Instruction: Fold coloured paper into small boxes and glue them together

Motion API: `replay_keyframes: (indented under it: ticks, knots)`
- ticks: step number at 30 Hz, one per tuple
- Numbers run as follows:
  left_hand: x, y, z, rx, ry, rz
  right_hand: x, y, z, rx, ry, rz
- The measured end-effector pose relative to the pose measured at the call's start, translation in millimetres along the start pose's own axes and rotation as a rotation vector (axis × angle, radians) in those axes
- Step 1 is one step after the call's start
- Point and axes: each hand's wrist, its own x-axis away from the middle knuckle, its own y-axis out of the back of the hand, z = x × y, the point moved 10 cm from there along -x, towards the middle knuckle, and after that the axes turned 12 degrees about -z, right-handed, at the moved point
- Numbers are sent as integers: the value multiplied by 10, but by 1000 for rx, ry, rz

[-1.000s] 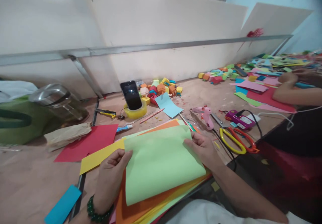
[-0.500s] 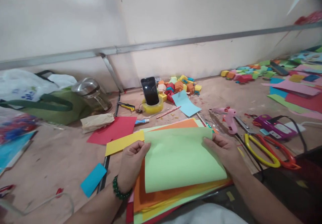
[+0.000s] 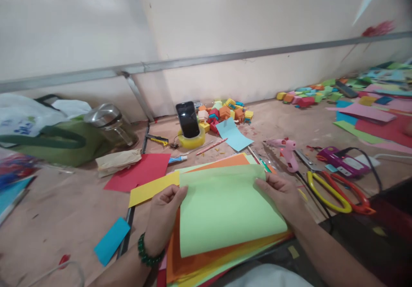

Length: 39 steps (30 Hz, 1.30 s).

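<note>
A light green sheet [image 3: 225, 209] is pinched at its upper left corner by my left hand [image 3: 165, 212], which has a green bead bracelet at the wrist. At the upper right corner my right hand [image 3: 281, 196] grips the same sheet between thumb and fingers. The sheet curves over a stack of coloured paper, with an orange sheet [image 3: 172, 257] showing beneath it. A yellow strip [image 3: 151, 188] and a red sheet [image 3: 144, 171] lie left of the stack. Beyond the stack is a light blue piece [image 3: 233, 134].
A phone [image 3: 188, 119] leans on a yellow tape roll [image 3: 192, 140], near small paper cubes [image 3: 223, 113]. On the right are a pink glue gun [image 3: 288, 151], scissors [image 3: 328, 194] and a purple device [image 3: 344, 162]. A jar [image 3: 111, 123] and green bag [image 3: 64, 145] stand left.
The view has shifted slightly, so most things appear a little further left and lower. Both hands still hold the green sheet in nearly the same pose.
</note>
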Motion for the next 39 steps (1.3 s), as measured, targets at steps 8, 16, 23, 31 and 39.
replay_keyframes:
  ticks: [8, 16, 23, 31, 39]
  knots:
    - [-51, 22, 168, 28, 113, -16, 27, -127, -41, -169, -187, 51]
    - [-121, 42, 331, 65, 151, -11, -10, -108, -163, -188, -178, 72]
    - [-144, -6, 363, 126, 119, 4, -95, 26, -330, -73, -116, 24]
    - [-54, -32, 190, 135, 170, -21, -66, -60, -121, -84, -115, 8]
    - [-69, 34, 276, 112, 225, -59, -69, -102, -33, -101, -111, 16]
